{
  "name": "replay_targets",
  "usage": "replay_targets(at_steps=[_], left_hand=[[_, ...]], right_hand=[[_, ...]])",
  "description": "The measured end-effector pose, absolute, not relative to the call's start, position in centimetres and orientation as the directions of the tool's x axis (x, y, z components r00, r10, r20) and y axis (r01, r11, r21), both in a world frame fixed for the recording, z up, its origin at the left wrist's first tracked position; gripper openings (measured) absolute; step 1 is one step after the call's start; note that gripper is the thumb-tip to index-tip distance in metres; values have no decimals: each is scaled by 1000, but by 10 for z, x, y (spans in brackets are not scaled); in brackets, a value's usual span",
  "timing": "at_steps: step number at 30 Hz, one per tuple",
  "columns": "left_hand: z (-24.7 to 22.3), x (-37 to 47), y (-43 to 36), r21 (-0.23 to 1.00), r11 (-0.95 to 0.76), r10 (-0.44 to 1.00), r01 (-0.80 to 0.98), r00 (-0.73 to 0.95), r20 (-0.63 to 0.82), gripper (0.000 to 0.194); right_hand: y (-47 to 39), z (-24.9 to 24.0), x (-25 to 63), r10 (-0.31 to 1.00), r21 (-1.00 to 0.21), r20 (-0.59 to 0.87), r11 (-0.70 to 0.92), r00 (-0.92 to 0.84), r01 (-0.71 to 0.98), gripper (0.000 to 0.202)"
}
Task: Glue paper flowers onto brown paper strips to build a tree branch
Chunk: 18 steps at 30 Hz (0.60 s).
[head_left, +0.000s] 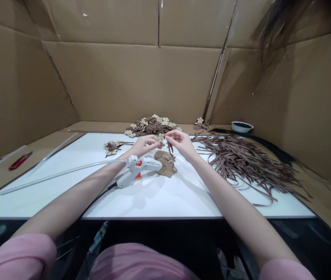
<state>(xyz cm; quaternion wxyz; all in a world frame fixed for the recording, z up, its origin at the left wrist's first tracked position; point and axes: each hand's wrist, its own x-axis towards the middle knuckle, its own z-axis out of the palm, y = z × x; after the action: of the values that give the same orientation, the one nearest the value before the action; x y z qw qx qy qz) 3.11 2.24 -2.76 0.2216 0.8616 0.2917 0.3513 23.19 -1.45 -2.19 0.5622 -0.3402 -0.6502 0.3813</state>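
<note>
Head view: small cream flower-shaped piece apparently pinched by left hand, fingers closed. Narrow, flat dark-brown strip gripped by right hand between thumb and forefinger; long axis hung downward from fingers. Flower placed just left of right fingers, strip carried nearer right hand; contact between pieces cannot be told. White-and-orange glue gun set wearer-side of left fingers.
</note>
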Motion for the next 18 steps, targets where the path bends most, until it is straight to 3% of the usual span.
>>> replay_targets(at_steps=[5, 18], left_hand=[[-28, 31, 23, 572, -754, 630, 324, 602, 490, 22], [-23, 30, 23, 621, -728, 650, 291, 581, 490, 24]], right_hand=[[-15, -22, 232, 865, -874, 479, 486, -149, 13, 38], [-13, -23, 232, 873, -879, 466, 475, -146, 36, 41]])
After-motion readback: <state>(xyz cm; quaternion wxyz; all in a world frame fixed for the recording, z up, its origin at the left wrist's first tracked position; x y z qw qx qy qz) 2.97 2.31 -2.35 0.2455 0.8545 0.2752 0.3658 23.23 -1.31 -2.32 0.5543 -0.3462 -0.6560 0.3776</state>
